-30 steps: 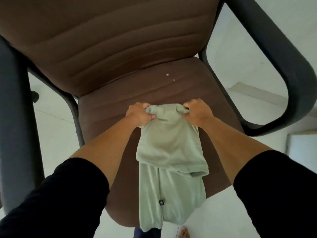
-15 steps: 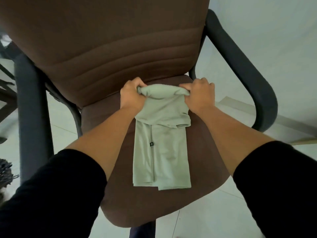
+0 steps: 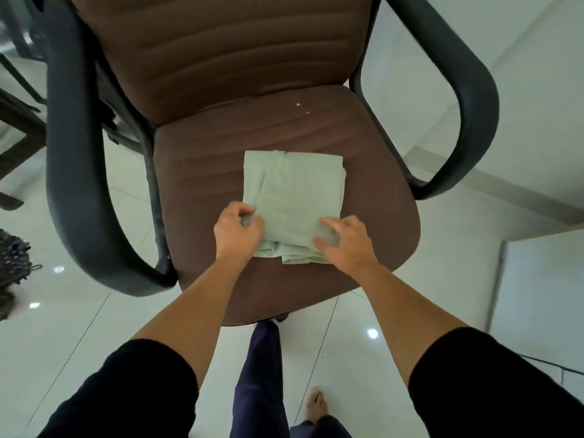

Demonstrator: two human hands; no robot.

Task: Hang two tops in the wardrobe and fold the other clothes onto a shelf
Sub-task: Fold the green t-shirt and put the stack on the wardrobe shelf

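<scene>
A pale green garment (image 3: 292, 191) lies folded into a compact rectangle on the brown seat of an office chair (image 3: 373, 172). My left hand (image 3: 237, 230) pinches the near left corner of the fold between thumb and fingers. My right hand (image 3: 343, 240) rests on the near right edge with its fingers bent over the cloth; thumb and fingertips press the top layer. Loose lower layers stick out under both hands at the near edge. No wardrobe or shelf is in view.
The chair's dark armrests (image 3: 79, 172) curve up on both sides of the seat. Glossy white floor tiles (image 3: 63, 327) surround it. A dark patterned bundle (image 3: 12, 260) sits at the far left. A white panel (image 3: 543, 286) stands at the right. My leg and bare foot (image 3: 314, 406) are below.
Both hands carried the garment's far end toward me and laid it over the near part, halving its length. The hands now sit at the near edge instead of the far one.
</scene>
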